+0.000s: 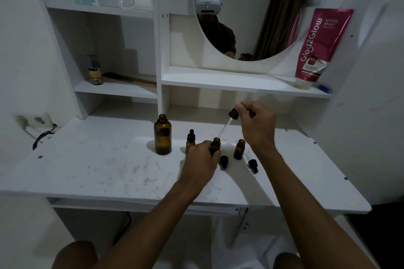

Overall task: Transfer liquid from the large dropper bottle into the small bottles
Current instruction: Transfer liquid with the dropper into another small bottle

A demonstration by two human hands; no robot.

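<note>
A person seated at a white desk (91,172) fills a row of small amber bottles by dropper. Nearest the front edge lie two loose caps: one black cap (224,161) just in front of the bottle in hand, and a second cap with its glass tube (251,162) further right, both well clear of the drop-off.

The left hand (201,160) wraps its fingers around the middle bottle (215,144), open at the neck and standing on the desk. The right hand (256,125) pinches the black bulb of the pipette (227,124), which slants down so that its glass tip sits at or just inside that bottle's mouth. Whether liquid is in the tube cannot be told in this light.

To the left a capped bottle (190,139) stands, half hidden by the left hand; its cap suggests it may be finished. To the right an open bottle (239,149) waits uncapped, probably yet to be filled. So the job looks about midway, with this fill, one more, and two caps left to screw on.

Further left stands the big bottle (162,135), open and upright, near enough for an easy return dip. Bare desk spreads wide on the left; the right hand's room is tighter, with the shelf (240,81) overhanging just behind and the side panel close by.
</note>
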